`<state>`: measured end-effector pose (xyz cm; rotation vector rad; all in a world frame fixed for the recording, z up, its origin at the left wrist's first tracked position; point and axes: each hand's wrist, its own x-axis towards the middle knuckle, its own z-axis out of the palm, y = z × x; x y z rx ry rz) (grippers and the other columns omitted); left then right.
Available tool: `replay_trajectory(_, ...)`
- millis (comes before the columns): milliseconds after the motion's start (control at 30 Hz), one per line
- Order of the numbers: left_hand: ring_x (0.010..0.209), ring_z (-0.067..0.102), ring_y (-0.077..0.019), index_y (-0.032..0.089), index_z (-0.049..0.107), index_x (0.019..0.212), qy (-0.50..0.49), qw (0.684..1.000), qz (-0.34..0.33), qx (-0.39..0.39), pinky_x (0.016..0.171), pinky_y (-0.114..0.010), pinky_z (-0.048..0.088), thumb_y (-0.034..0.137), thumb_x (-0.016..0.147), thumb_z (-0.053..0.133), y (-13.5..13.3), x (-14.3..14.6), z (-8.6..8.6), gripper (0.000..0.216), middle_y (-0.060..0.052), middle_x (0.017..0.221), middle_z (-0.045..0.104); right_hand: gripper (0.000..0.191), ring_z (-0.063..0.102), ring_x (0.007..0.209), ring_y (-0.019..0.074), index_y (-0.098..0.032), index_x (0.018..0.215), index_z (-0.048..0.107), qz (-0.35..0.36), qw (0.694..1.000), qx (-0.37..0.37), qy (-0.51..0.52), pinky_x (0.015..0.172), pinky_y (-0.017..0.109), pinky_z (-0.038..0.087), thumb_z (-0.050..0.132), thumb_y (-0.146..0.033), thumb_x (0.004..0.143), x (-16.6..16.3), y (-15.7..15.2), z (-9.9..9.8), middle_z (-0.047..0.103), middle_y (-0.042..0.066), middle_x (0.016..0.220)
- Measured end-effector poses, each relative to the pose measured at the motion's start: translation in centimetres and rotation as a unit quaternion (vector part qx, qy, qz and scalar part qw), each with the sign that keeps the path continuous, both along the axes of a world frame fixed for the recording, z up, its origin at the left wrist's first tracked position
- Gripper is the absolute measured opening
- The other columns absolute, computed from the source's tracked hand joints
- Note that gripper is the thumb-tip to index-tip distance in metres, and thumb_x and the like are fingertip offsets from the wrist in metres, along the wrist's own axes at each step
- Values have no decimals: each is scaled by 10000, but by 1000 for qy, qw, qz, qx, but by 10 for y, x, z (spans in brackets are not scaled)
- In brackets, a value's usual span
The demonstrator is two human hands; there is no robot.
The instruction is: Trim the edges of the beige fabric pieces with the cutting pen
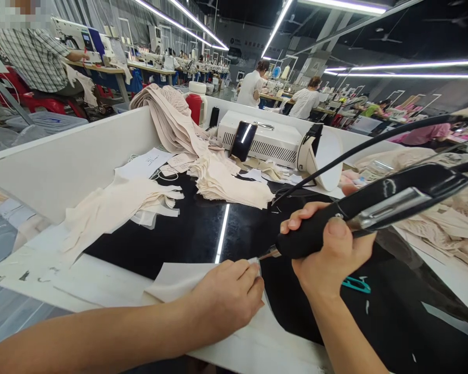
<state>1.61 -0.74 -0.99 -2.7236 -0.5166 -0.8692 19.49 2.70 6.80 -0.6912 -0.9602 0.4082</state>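
My left hand is closed, its fingertips pinching the edge of a pale fabric piece at the near edge of the black work surface. My right hand wraps around a black corded hand tool with a metal lever along its side. The tool's narrow metal tip points left and reaches the fabric edge beside my left fingertips; whether it touches the cloth I cannot tell. Beyond my hands lie a stack of cream fabric pieces and another cream pile at left.
Teal thread snips lie right of my right wrist. A phone leans against a white vented machine at the back. A white side board borders the left. The tool's black cable arcs across the right. Other people sit at sewing machines beyond.
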Motion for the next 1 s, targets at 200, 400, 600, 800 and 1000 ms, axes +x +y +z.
replay_trajectory(200,1018,797,-248,89,814,1142,-2,1000,6,-2,717,-360,600,245,1261,571,-1,1,0,313,-153,1219,869,471,674,553,129,-304,1200,703,8,1000,11,2,498,252,602,1000,-503,894,-1,0,-2,738,-78,835)
replay_trajectory(400,1002,792,-233,112,801,1115,1,1000,9,-8,716,-350,584,258,1244,627,0,0,-1,261,-135,1221,871,442,685,566,131,-288,1187,702,3,1000,-4,-7,513,263,613,984,-504,925,-2,0,-4,719,-66,851)
replay_trajectory(600,1043,799,-245,78,810,1201,13,1000,7,4,752,-360,595,239,1179,734,0,-1,-4,180,-144,1262,875,468,670,574,127,-315,1243,709,17,1000,4,-8,515,257,599,962,-557,933,-6,0,-4,688,-70,865)
replay_trajectory(800,1060,803,-248,78,823,1209,11,1000,8,14,784,-364,599,234,1187,722,2,0,-7,187,-146,1275,883,513,666,552,132,-326,1296,713,25,999,7,-21,496,253,586,961,-588,932,-9,2,-6,681,-74,844)
replay_trajectory(1000,1059,796,-244,70,820,1233,19,1000,7,15,794,-366,581,257,1235,653,2,0,-7,250,-150,1263,875,374,677,559,135,-327,1236,737,23,1000,12,-15,511,269,605,938,-491,966,-10,0,-7,723,-73,849)
